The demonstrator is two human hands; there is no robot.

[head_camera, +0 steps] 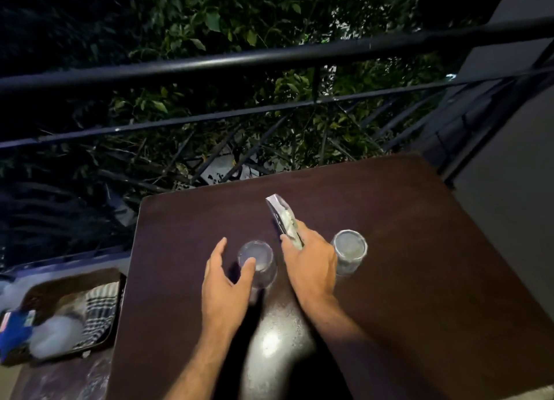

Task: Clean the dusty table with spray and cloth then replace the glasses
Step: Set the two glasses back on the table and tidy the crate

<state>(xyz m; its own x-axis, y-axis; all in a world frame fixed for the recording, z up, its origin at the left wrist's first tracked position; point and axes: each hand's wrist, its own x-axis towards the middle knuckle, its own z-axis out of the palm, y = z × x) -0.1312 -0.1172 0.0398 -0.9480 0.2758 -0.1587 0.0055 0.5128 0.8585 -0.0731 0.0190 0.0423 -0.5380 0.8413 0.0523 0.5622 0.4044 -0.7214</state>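
While the left hand [223, 282] spreads its grip wide around one upturned glass [257, 263] on the dark worktop [419, 279] | right hand [310, 263] pinches a small packet [283, 220] | second glass [349, 251] just beside it.

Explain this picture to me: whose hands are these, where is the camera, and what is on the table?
There is no machine here: a person's two bare hands, filmed by one camera worn on the head, looking forward and down. The dark table stands by a balcony railing with leaves behind. Two glasses stand on it, seemingly upside down. The left hand is open around the near glass, one fingertip on it. The right hand holds a flat shiny packet in its grip; the other glass stands just beside it. Lower left, a tray holds a checked cloth.
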